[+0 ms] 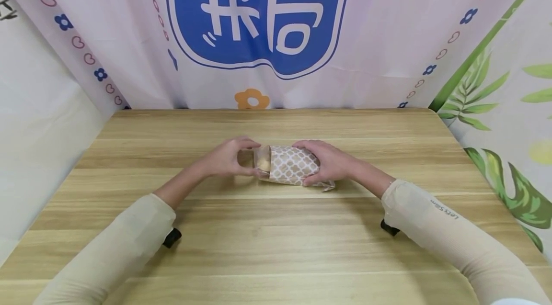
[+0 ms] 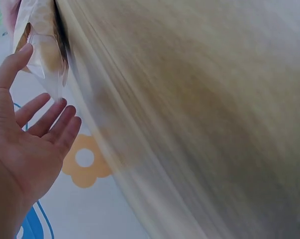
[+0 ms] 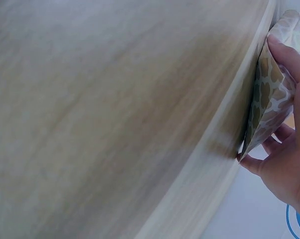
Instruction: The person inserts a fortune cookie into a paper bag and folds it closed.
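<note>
A tan paper bag [image 1: 291, 163] with a white lattice print and a clear end lies on its side on the wooden table [image 1: 276, 238]. Pale yellowish food [image 1: 264, 164] shows through its left end, its kind unclear. My right hand [image 1: 329, 161] holds the bag's right part, thumb on the near side and fingers on the far side. My left hand [image 1: 226, 156] is at the left end, thumb and fingers spread apart around it. In the left wrist view the thumb [image 2: 21, 57] overlaps the clear film [image 2: 48, 62], and the other fingers are loosely bent beside it.
Behind the table hangs a white cloth with a blue sign [image 1: 258, 17] and an orange flower [image 1: 252, 99]. A leaf-printed cloth [image 1: 496, 104] hangs at the right. Beige sleeves [image 1: 133, 233] cover both forearms, with black wrist mounts [image 1: 172, 238] under them.
</note>
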Motion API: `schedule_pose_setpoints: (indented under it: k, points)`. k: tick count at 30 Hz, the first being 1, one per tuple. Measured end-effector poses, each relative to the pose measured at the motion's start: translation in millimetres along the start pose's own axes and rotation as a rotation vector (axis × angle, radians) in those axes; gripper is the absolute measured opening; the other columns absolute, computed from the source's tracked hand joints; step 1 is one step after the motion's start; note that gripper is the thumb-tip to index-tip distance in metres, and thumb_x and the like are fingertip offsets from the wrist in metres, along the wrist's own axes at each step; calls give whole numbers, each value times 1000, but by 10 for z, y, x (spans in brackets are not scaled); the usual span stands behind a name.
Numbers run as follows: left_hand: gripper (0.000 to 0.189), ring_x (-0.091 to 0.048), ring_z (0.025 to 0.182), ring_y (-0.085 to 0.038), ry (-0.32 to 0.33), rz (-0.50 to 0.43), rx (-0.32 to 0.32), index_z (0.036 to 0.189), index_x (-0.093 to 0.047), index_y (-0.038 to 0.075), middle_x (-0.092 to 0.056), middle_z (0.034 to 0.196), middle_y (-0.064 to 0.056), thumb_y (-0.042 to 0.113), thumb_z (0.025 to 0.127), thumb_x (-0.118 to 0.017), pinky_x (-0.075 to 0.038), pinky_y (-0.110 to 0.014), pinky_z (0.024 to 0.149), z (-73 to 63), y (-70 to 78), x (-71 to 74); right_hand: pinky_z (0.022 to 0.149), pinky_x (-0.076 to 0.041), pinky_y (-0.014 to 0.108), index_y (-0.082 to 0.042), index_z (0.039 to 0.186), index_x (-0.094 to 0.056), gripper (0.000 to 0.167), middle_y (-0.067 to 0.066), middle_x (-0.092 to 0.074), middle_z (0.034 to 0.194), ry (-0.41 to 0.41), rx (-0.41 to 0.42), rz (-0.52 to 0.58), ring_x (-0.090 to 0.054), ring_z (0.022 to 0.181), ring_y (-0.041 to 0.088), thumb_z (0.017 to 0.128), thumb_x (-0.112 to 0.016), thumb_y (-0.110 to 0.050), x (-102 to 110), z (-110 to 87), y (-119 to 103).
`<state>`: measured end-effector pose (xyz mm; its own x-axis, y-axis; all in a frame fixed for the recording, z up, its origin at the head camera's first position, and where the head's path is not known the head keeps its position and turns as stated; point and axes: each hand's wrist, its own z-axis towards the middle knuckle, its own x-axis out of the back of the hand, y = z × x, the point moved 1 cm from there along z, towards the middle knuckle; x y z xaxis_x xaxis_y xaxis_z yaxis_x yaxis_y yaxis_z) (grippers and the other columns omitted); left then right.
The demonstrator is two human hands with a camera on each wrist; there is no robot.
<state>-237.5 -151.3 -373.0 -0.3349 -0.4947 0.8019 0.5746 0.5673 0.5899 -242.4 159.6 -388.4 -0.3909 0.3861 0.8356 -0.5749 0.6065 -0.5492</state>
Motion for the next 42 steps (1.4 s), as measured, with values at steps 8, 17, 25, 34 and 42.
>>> schedule_pose_setpoints:
  k: [8, 17, 25, 34, 42]
  points:
    - [69, -62, 114, -34, 50, -35, 8, 129, -65, -7, -67, 126, -18, 29, 77, -92, -57, -49, 94, 0, -56, -41, 117, -37, 55, -7, 154, -43, 98, 16, -50, 153, 2, 0, -2, -47, 140, 36, 75, -94, -35, 0, 1, -5]
    - [64, -63, 111, -34, 82, -65, 14, 125, -68, -6, -68, 124, -18, 24, 75, -93, -56, -49, 97, 26, -41, -75, 117, -37, 56, -7, 154, -43, 99, 15, -51, 152, 10, 15, -4, -48, 139, 37, 74, -94, -35, 5, -1, -11]
    - [64, -65, 111, -33, 102, -109, 32, 125, -69, -5, -70, 124, -19, 22, 73, -95, -56, -47, 97, 56, -14, -117, 117, -37, 56, -6, 154, -43, 100, 16, -52, 151, 14, 22, -15, -48, 139, 37, 73, -94, -35, -8, 2, -16]
    - [63, -65, 115, -34, 95, -155, 54, 126, -69, -5, -70, 128, -19, 21, 75, -95, -56, -48, 98, 72, 1, -166, 117, -37, 56, -8, 156, -40, 103, 16, -50, 153, 33, 28, -52, -47, 140, 37, 73, -93, -39, -27, -26, -27]
    - [67, -61, 121, -38, 41, -139, 33, 129, -65, -9, -66, 131, -23, 20, 76, -94, -50, -51, 107, 20, -2, -119, 118, -35, 59, -6, 159, -34, 115, 20, -47, 155, 20, 63, -97, -44, 142, 40, 69, -94, -44, -33, -36, 5]
